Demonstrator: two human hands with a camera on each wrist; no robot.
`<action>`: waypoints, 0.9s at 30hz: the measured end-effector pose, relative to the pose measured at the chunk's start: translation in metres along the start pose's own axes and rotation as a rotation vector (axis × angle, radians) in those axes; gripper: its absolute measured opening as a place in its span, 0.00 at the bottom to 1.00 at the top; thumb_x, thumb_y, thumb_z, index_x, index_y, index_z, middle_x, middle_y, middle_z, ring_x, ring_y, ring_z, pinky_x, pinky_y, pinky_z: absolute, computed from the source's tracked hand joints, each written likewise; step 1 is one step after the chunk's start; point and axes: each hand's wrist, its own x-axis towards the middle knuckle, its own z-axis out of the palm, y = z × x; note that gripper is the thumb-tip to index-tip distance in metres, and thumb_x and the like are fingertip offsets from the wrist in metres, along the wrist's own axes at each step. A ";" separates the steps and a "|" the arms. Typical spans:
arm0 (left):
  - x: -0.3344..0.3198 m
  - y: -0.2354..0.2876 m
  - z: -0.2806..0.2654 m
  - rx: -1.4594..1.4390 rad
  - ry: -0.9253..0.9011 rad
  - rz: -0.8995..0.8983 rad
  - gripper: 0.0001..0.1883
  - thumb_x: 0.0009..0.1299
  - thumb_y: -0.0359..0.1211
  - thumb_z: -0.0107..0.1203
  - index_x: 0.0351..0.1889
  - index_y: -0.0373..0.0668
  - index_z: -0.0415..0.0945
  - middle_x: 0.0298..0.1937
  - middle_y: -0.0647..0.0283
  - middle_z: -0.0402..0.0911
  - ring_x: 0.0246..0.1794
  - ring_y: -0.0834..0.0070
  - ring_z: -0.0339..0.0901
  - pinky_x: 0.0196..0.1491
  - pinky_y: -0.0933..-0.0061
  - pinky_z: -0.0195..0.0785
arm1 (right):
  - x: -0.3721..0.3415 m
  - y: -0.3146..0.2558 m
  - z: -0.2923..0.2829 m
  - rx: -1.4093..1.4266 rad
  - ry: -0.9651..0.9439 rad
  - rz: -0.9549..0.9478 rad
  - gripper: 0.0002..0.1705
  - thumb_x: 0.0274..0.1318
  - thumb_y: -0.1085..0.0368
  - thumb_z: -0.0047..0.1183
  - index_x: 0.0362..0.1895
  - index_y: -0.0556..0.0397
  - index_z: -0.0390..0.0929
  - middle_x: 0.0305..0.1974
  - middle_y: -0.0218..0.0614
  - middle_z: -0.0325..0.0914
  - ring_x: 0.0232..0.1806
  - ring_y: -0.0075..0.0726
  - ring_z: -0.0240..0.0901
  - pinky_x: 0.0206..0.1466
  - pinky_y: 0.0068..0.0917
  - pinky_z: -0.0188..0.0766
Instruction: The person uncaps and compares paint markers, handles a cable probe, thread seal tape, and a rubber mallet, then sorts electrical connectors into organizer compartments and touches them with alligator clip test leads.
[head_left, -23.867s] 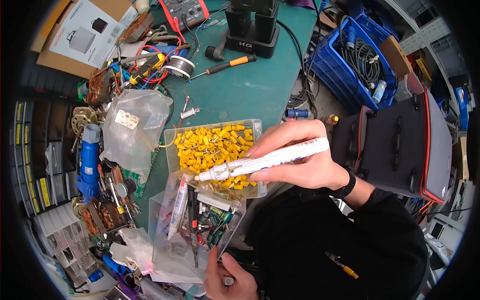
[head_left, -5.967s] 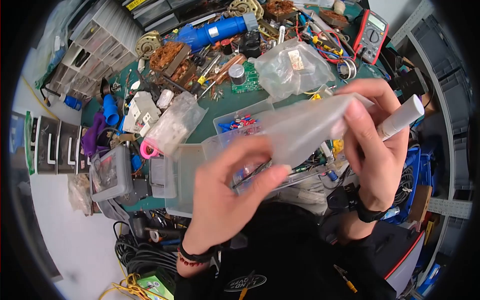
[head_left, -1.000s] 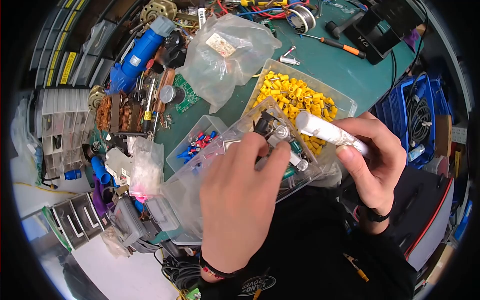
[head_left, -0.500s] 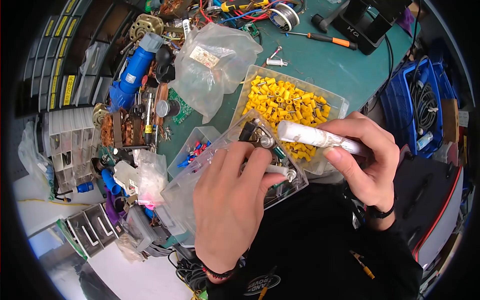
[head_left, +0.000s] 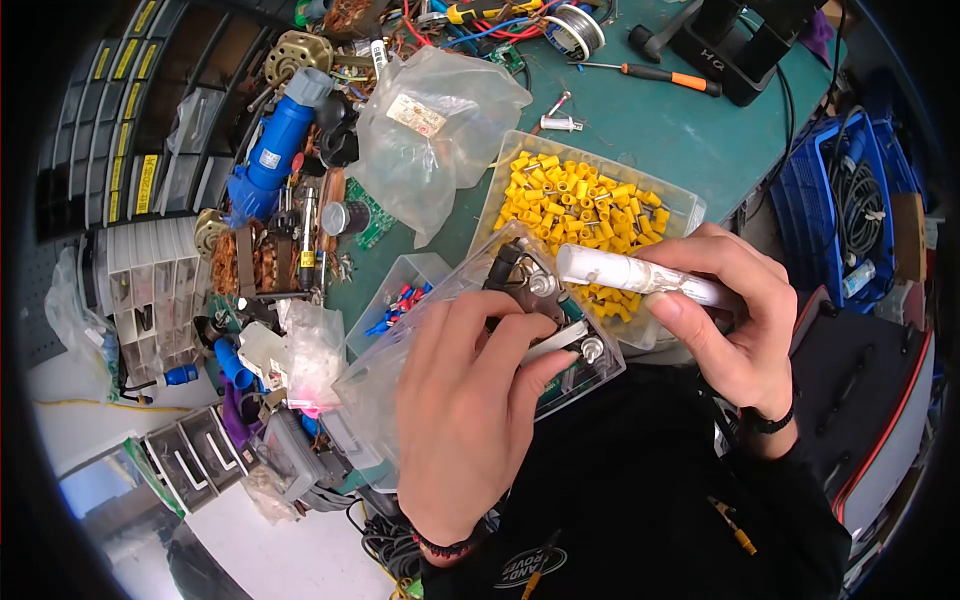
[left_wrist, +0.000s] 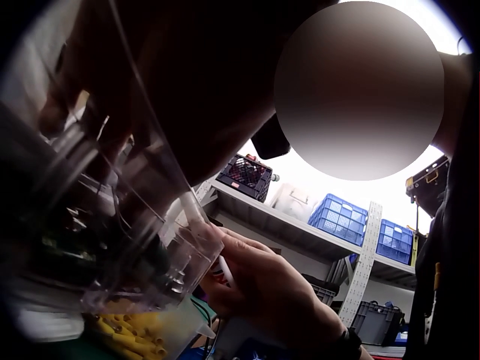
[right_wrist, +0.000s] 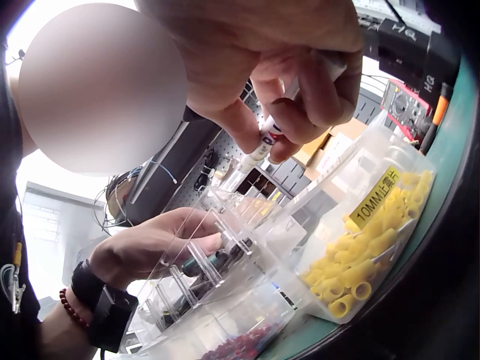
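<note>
My right hand (head_left: 740, 325) grips a white marker pen (head_left: 640, 274), its barrel scuffed and its capped end pointing left over the boxes. In the right wrist view the same marker (right_wrist: 268, 137) shows blue and red print. My left hand (head_left: 465, 395) reaches into a clear plastic box (head_left: 607, 372) of small electronic parts. Its thumb and forefinger pinch a narrow white piece (head_left: 558, 340); what kind of part it is, I cannot tell. Beside those fingers lie silver round-ended parts (head_left: 592, 349) and a black part (head_left: 503, 265). The other fingertips are hidden in the box.
Behind stands a clear box of yellow sleeves (head_left: 580, 195). A smaller box with red and blue sleeves (head_left: 402, 305) is at left. A plastic bag (head_left: 440, 140), a blue plug (head_left: 275, 150) and an orange-handled screwdriver (head_left: 670, 78) lie on the green table (head_left: 640, 130).
My left hand has sunk into the parts box and now pinches the white piece, which has tilted. My right hand keeps the marker and has shifted slightly left in view.
</note>
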 end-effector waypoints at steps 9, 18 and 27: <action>-0.015 -0.003 0.006 -0.280 0.348 -0.130 0.06 0.68 0.25 0.55 0.42 0.36 0.72 0.40 0.61 0.77 0.34 0.72 0.73 0.38 0.72 0.65 | 0.000 0.000 -0.001 -0.008 -0.008 0.005 0.12 0.53 0.68 0.62 0.42 0.60 0.81 0.27 0.35 0.76 0.20 0.25 0.65 0.22 0.22 0.57; -0.032 0.001 -0.005 -0.414 0.364 -0.244 0.13 0.69 0.23 0.54 0.51 0.32 0.76 0.40 0.56 0.82 0.36 0.72 0.79 0.38 0.76 0.71 | 0.001 -0.005 0.004 0.007 -0.011 0.041 0.12 0.53 0.69 0.62 0.42 0.60 0.81 0.28 0.34 0.77 0.22 0.24 0.67 0.23 0.20 0.59; -0.039 0.000 -0.021 -0.323 0.337 -0.091 0.13 0.64 0.30 0.60 0.43 0.31 0.81 0.41 0.52 0.82 0.28 0.69 0.78 0.35 0.74 0.69 | -0.001 -0.008 0.007 0.007 -0.002 0.054 0.12 0.53 0.69 0.62 0.42 0.60 0.81 0.28 0.35 0.77 0.23 0.24 0.67 0.25 0.20 0.58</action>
